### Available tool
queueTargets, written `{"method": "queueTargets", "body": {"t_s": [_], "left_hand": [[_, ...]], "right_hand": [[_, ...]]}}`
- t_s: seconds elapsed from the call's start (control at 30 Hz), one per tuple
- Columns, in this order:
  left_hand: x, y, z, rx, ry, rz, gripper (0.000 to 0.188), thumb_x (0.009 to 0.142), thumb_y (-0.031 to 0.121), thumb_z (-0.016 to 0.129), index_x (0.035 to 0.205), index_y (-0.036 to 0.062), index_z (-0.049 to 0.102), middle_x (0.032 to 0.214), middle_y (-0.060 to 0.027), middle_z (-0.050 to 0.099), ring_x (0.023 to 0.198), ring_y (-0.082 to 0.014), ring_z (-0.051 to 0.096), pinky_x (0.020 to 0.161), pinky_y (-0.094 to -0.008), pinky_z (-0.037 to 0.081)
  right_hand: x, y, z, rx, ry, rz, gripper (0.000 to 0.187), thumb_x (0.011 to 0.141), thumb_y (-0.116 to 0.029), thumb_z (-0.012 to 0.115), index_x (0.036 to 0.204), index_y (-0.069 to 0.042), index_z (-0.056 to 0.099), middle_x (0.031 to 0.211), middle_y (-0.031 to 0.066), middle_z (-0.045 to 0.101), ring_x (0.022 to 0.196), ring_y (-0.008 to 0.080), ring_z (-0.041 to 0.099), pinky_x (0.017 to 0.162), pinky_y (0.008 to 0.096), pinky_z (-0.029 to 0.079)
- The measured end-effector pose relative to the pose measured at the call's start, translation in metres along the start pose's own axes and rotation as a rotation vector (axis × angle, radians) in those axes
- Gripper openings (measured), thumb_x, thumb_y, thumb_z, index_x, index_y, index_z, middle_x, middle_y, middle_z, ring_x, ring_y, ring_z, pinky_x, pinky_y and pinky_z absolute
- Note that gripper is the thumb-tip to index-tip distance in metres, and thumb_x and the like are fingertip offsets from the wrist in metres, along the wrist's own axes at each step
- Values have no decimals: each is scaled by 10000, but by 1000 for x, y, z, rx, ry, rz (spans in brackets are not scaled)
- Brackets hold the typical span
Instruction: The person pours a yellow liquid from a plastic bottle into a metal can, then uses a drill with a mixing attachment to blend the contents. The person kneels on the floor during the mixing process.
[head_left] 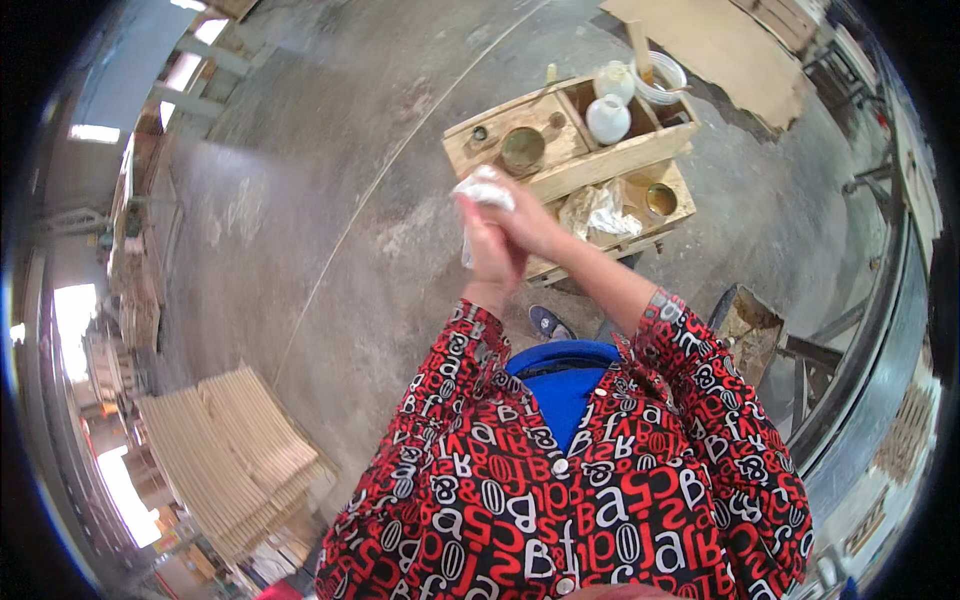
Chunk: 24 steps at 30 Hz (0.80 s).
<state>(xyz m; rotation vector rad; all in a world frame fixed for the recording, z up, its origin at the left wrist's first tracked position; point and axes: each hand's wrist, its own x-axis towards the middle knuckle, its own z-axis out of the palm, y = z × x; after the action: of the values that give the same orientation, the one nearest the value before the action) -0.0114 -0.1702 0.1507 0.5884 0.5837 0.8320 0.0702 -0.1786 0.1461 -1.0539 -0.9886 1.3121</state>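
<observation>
The left hand (492, 250) and right hand (530, 217) close together around a crumpled white cloth (485, 190), near the left end of a wooden box (612, 164); blur hides the exact finger grip. Even pressure and gathered loose ends would suit this. Below lies scuffed concrete floor (290, 225), with stacked corrugated sheets (225, 450) at lower left.

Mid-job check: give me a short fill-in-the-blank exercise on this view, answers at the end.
1. The left hand and right hand come together around a crumpled wad coloured ____.
2. The compartmented box in front of the hands is made of ____.
3. In the picture, the bucket sits to the ____ of the two round white containers.
4. The stack of ribbed sheets lies toward the picture's lower ____ corner.

Missing words: white; wood; right; left.
</observation>
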Motion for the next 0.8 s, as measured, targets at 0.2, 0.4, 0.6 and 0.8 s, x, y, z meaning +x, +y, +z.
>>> {"method": "queueTargets", "body": {"t_s": [0.2,0.4,0.6,0.8], "left_hand": [[22,20,-13,18,-10,48,838,796,746,293,1388,153,277,1320,-23,405,1208,-187,398,1017,-338,297],[5,19,7,63,0,-3,893,800,745,273,1377,63,270,1370,-61,364,1255,-207,357,1044,-340,268],[28,64,-20,147,81,182,895,815,735,233,1367,32,277,1350,-69,398,1282,-247,312,1040,-431,256],[3,11,17,30,-104,-16,949,785,774,211,1389,42,238,1341,-58,403,1261,-193,350,1028,-340,294]], "right_hand": [[4,4,26,-372,284,-208,440,874,-182,527,1298,-102,442,1248,129,503,1168,231,459,967,304,354],[8,-26,12,-305,252,34,454,869,-195,524,1289,-48,437,1184,158,554,1116,240,519,910,300,411],[8,-14,69,-232,307,-293,404,837,-107,508,1239,-75,491,1359,212,372,1302,312,307,1059,359,240],[54,-27,-4,-177,339,-44,421,824,-113,527,1241,-66,493,1193,186,538,1130,297,505,951,334,382]]}}
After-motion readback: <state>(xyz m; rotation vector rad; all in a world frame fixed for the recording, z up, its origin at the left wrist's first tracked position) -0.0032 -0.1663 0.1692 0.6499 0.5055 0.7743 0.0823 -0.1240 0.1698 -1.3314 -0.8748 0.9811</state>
